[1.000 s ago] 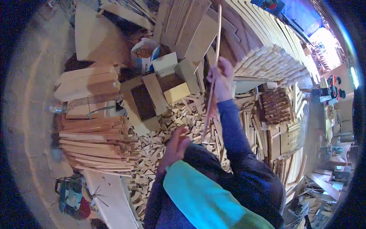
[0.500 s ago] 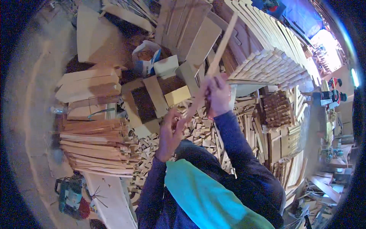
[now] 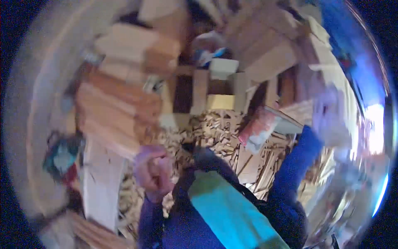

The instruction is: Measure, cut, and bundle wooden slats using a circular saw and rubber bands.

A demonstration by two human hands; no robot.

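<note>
**Hands parted amid the offcuts, view heavily blurred**

Since the earlier frame, both hands had been drawn apart: they had been raised together near a long wooden strip, and were now seen well separated, with the whole view smeared by motion. The left hand [image 3: 152, 171] was held low, over the heap of small wood offcuts [image 3: 215, 133], its fingers curled inward into a loose fist; whether anything was held inside could not be told. The right hand [image 3: 329, 114] was flung out to the right at the end of a blue sleeve [image 3: 296, 166], and was blurred to a pale streak, so its grip could not be judged. The long strip could not be made out in either hand.

Between the two arms, a reddish and white blurred object [image 3: 258, 128] was seen lying or passing above the offcuts; its kind could not be told. Pale wooden blocks [image 3: 219, 83] were stood upright beyond the heap. Stacked boards [image 3: 120, 112] were piled to the left, with a light plank [image 3: 101, 182] below them and a teal power tool [image 3: 62, 155] just beside that plank. A turquoise panel on the dark blue garment [image 3: 226, 207] filled the lower middle.
</note>
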